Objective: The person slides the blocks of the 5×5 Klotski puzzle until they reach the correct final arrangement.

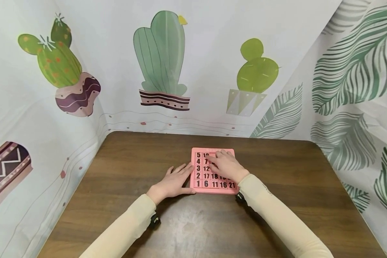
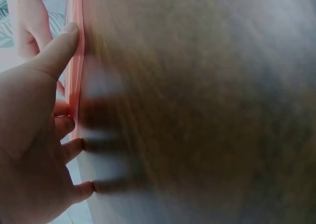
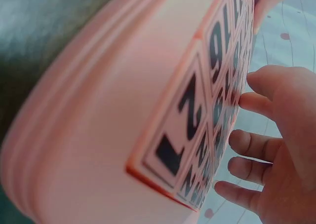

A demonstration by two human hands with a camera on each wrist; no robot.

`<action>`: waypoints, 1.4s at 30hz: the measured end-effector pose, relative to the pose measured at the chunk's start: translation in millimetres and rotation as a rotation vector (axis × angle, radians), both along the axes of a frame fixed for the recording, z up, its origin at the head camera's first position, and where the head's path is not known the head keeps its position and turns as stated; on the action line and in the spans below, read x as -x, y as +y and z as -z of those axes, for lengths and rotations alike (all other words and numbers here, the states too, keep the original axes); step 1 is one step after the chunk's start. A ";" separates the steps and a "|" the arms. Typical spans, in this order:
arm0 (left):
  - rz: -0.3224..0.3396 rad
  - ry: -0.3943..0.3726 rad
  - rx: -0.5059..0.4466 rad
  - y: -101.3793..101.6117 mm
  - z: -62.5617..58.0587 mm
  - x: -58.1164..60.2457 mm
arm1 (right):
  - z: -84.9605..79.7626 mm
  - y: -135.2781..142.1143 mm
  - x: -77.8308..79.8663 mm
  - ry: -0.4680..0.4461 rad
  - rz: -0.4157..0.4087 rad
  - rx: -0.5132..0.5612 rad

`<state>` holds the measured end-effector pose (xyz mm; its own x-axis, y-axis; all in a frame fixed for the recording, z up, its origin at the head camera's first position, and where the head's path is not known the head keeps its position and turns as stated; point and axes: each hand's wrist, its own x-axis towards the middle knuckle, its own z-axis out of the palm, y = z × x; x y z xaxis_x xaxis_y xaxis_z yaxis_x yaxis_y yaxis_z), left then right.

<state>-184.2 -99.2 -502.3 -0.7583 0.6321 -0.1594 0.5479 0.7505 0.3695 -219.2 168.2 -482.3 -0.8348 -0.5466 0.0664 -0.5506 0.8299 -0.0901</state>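
Note:
A pink number slide puzzle (image 1: 206, 184) with black numerals lies flat on the table. My left hand (image 1: 173, 182) rests along its left side, fingers spread and mostly straight. The thumb (image 2: 61, 46) touches the puzzle's edge in the left wrist view. Over the upper part of the board is my right hand (image 1: 227, 166), its index finger reaching the tiles near the 10 and the 7. Several tiles are hidden beneath that hand. In the right wrist view, the right fingers (image 3: 247, 145) are gently bent above the number tiles (image 3: 173, 130), gripping nothing.
The brown wooden table (image 1: 142, 150) has rounded far corners. A white cloth (image 1: 209, 71) printed with cacti and leaves hangs behind it and at both sides. Dark straps with small devices (image 1: 154, 220) sit under both wrists.

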 end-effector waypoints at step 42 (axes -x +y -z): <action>0.000 0.009 0.007 1.4 -5.1 -0.7 | 1.8 16.8 -1.1 0.016 0.023 0.028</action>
